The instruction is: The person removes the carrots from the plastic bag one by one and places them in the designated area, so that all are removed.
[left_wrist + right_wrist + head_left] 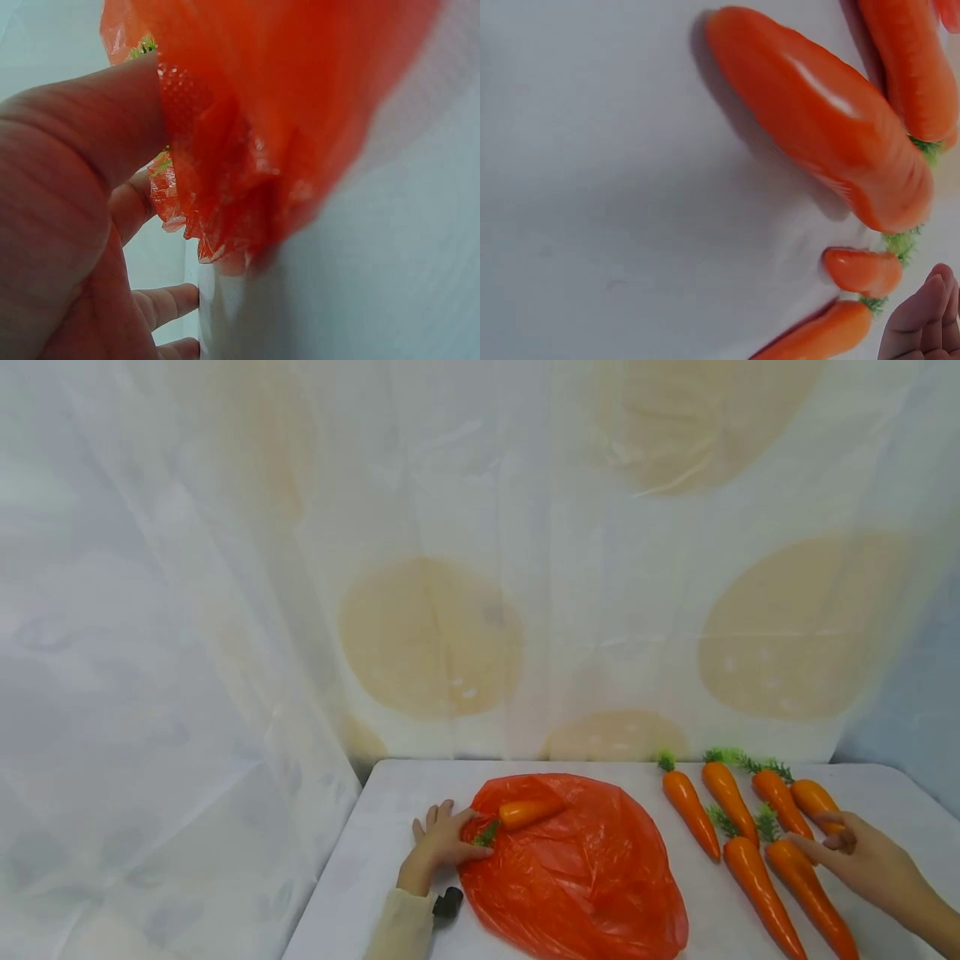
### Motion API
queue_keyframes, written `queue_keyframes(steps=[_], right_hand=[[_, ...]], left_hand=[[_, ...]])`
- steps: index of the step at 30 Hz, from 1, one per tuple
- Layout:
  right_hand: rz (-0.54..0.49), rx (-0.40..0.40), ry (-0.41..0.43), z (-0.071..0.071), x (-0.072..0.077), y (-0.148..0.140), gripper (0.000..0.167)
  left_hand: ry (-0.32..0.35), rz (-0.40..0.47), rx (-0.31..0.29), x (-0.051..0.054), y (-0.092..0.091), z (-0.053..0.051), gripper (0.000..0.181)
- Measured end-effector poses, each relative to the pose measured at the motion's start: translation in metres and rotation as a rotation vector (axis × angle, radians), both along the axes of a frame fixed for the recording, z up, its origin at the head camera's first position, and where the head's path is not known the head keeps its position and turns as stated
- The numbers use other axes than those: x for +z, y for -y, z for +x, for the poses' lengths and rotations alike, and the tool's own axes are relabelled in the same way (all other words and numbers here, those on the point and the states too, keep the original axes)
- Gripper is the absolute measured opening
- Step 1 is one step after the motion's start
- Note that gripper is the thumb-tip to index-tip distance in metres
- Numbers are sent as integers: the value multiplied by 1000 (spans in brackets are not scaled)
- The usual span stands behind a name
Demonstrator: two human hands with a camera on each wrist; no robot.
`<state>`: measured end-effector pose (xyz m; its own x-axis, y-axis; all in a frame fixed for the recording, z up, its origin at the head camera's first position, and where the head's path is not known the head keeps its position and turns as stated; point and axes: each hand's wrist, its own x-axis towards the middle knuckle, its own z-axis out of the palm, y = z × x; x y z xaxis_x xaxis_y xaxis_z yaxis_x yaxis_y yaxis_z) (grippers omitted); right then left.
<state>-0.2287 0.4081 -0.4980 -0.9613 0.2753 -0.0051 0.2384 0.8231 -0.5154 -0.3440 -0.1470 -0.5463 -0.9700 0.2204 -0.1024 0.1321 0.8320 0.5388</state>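
A red plastic bag [577, 877] lies spread on the table. At its left side a carrot [525, 813] shows, green top toward my left hand [438, 843]; whether it is fully inside cannot be told. My left thumb and index finger are spread apart on either side of that green top, touching the bag; the thumb's tip is hidden behind the red film [247, 112] in the left wrist view. My right hand [862, 860] is over the carrots at the right, fingers near the top of a front carrot [813, 893] and a back carrot [816, 799], apparently gripping neither.
Several other carrots with green tops lie beside the bag, among them a far-left one [692, 814] and a front one [761, 893]. The white table [420, 785] ends at a pale curtain [555, 568] with yellow circles. A small black device [447, 906] sits at my left wrist.
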Motion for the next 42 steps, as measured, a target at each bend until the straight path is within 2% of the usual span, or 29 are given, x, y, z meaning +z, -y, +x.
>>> queue_keyframes(steps=[9, 16, 22, 30, 33, 38, 42], right_hand=[[28, 74, -57, -12, 18, 3, 90], [5, 86, -50, -21, 34, 13, 93], [4, 157, -85, -27, 42, 22, 84], [-1, 208, -75, -34, 40, 32, 81], [5, 242, -106, -36, 35, 35, 76], [-23, 282, -152, -32, 24, 42, 64], [-41, 282, -181, -35, 26, 50, 60]], left_hand=[[-5, 2, -1, 0, -1, 0, 58], [9, 17, 10, -2, -1, 2, 59], [-1, 22, 11, -1, 0, 2, 57], [-2, 17, 3, 1, 0, 2, 59], [-3, 9, 5, -2, 1, 3, 58], [-9, -1, -1, -6, 0, 5, 56], [-24, -1, -1, -1, 0, 2, 57]])
